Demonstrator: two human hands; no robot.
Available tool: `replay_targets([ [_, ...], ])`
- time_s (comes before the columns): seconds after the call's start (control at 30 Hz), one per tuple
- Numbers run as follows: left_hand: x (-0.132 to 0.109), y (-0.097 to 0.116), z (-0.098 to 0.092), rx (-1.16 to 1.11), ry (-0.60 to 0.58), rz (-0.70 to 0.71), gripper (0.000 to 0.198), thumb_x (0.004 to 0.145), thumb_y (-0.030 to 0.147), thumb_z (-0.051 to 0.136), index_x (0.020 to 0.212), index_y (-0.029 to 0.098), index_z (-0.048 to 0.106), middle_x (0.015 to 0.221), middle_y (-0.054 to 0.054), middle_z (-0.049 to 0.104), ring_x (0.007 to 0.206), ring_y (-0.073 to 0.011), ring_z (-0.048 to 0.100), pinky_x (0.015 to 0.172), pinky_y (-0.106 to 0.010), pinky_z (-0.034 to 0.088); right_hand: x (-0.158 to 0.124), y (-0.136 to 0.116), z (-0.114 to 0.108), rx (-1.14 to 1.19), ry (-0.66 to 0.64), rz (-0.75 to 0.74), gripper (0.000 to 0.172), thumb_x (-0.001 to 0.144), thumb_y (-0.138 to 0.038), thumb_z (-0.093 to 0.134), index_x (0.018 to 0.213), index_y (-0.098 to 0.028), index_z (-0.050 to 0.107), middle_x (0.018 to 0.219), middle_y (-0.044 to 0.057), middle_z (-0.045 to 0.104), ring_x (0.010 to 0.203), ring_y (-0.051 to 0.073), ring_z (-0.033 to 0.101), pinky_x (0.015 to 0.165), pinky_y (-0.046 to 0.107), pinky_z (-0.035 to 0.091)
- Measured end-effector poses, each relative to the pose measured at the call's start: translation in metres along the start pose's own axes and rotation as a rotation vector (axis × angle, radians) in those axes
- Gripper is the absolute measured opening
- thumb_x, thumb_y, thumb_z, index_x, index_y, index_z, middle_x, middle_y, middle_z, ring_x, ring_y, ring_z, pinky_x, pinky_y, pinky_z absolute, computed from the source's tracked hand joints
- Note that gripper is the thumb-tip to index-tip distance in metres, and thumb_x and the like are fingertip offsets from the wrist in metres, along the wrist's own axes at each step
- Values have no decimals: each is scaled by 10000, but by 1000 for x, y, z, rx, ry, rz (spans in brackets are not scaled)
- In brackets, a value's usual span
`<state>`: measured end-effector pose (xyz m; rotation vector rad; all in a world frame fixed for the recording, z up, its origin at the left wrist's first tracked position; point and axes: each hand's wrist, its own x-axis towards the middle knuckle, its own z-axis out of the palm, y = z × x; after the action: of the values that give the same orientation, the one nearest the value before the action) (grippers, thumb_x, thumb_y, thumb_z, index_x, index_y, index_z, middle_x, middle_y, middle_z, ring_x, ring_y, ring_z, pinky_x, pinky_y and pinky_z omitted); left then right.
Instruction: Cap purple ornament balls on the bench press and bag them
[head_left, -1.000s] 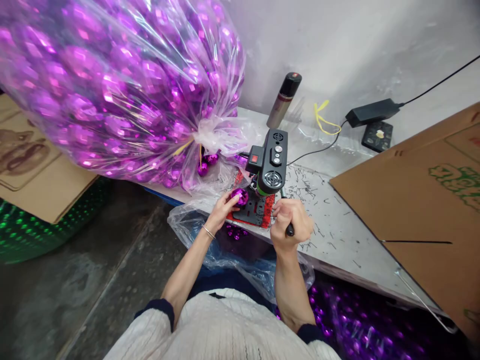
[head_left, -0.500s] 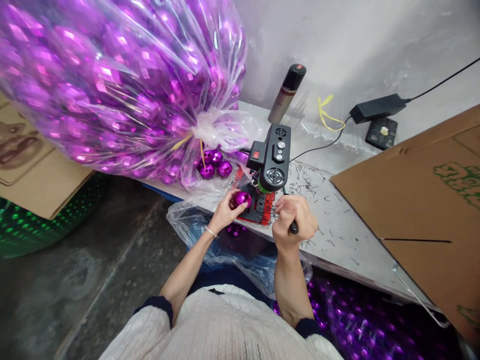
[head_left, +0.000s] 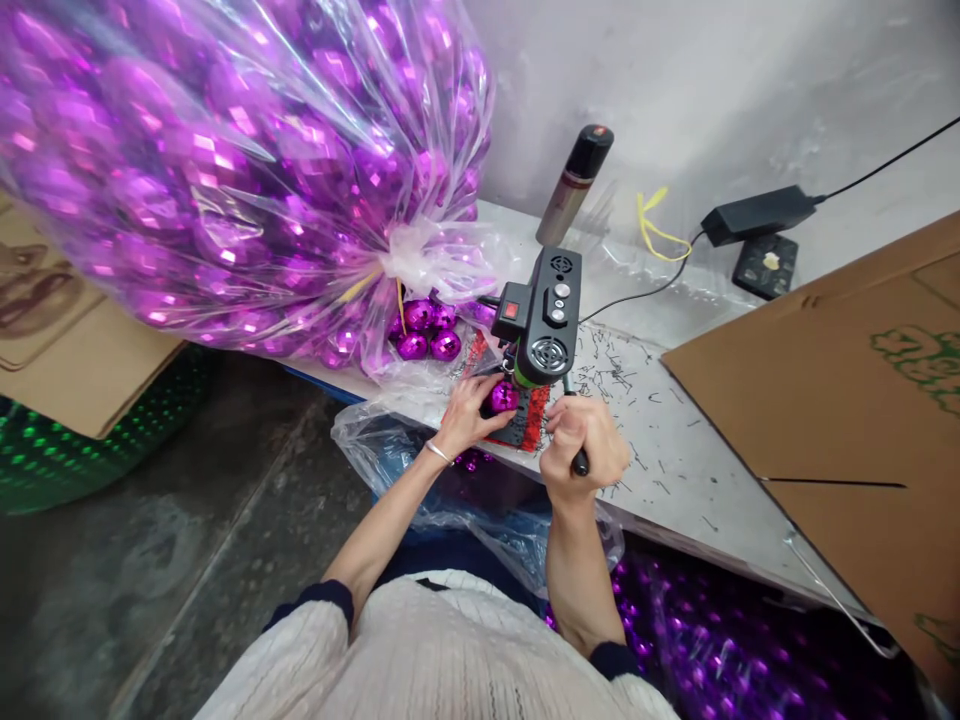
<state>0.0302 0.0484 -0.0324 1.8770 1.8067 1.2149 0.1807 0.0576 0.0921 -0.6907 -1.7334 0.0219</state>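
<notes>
A shiny purple ball (head_left: 502,397) sits under the head of a black machine (head_left: 550,318), over its dark base plate with red edges. Fingers and thumb of my left hand (head_left: 469,412) are curved round the ball from the left. My right hand (head_left: 583,440) is wrapped round the black lever handle (head_left: 580,462) at the machine's right side. Left of the machine, several loose purple balls (head_left: 445,346) lie beside the knot of a big clear bag (head_left: 247,180) full of purple balls.
Small black pins litter the white table (head_left: 675,440). A spray can (head_left: 574,185) stands behind the machine, near a power adapter (head_left: 757,215) and cable. A cardboard box (head_left: 840,400) is at the right. An open plastic bag (head_left: 420,500) hangs at the front edge.
My left hand has moved right with the purple ball, bringing it under the machine head. My right hand and the lever handle have shifted slightly left.
</notes>
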Motion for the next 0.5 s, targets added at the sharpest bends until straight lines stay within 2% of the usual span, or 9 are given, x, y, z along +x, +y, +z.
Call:
replay_targets([
  [0.2,-4,-2,20,44,81,-21,677,856,516,745,1421,204,543,1301,-146,649,1241,-299,617,1044,-454,479,-5,-1,0,3,-3,-1,212,971,-131,480,780,-213,523,669,-8,594,646,126,611,593,255,449],
  [0.5,-6,-5,20,25,143,65,635,875,571,702,1351,170,574,1263,-162,695,1195,-287,661,1015,-442,502,-39,10,11,34,16,-18,240,1003,-181,423,785,-212,520,749,17,621,639,116,580,601,258,459],
])
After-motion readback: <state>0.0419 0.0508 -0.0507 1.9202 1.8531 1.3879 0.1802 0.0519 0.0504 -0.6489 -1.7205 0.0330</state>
